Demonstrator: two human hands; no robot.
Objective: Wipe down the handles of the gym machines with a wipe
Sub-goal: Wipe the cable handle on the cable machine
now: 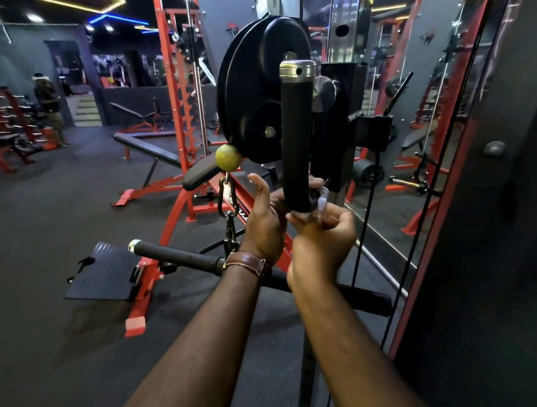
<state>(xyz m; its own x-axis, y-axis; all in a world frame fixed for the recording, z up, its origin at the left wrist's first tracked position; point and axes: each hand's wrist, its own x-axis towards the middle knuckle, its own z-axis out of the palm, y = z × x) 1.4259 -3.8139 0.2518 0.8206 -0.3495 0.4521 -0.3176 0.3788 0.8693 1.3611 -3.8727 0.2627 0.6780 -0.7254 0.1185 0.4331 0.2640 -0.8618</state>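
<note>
An upright black handle (296, 131) with a silver end cap rises in the middle of the head view, in front of black weight plates (250, 100). At its lower end, my right hand (321, 241) pinches a small white wipe (322, 198) against the grip. My left hand (263, 217), with a brown watch strap on the wrist, is at the handle's base from the left, thumb raised; its fingers are hidden behind the handle. A second black bar handle (173, 253) lies low and horizontal below my arms, hanging from a chain and carabiner (228, 204).
A yellow ball stop (228, 157) sits above the carabiner. A red cable frame (177, 90) and an incline bench (147, 149) stand behind. A mirror wall (415, 107) runs along the right. A black footplate (103, 273) lies on the dark floor. A person (50, 109) stands far left.
</note>
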